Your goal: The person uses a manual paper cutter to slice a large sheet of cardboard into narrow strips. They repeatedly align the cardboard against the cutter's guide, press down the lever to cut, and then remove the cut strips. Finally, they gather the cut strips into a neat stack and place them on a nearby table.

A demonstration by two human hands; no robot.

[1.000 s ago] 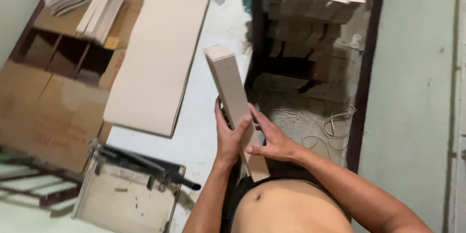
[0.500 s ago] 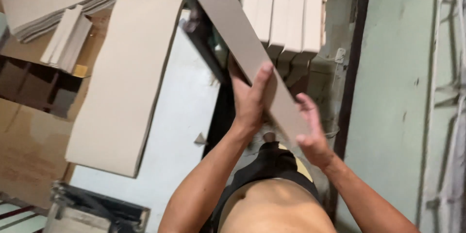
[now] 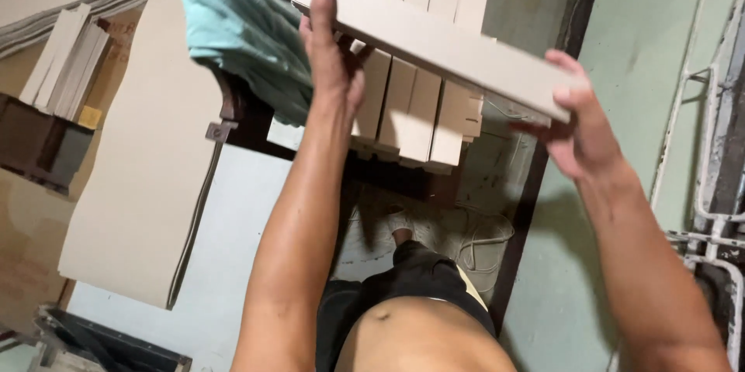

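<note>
Hands, two (image 3: 330, 69) (image 3: 582, 128), gripping one cardboard bundle (image 3: 434, 42).

Stacked pale board bundles (image 3: 419, 100) sit just below the held bundle (image 3: 434, 42), leaving little room underneath. A teal cloth (image 3: 240, 31) crowds the left; the green wall (image 3: 660, 54) closes the right.

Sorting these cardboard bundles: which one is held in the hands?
The bundle lying crosswise above the stacked ones, left hand at one end, right hand at the other.

A dark shelf (image 3: 256, 120) carries upright pale board bundles (image 3: 411, 108) and teal cloth (image 3: 240, 31).
</note>
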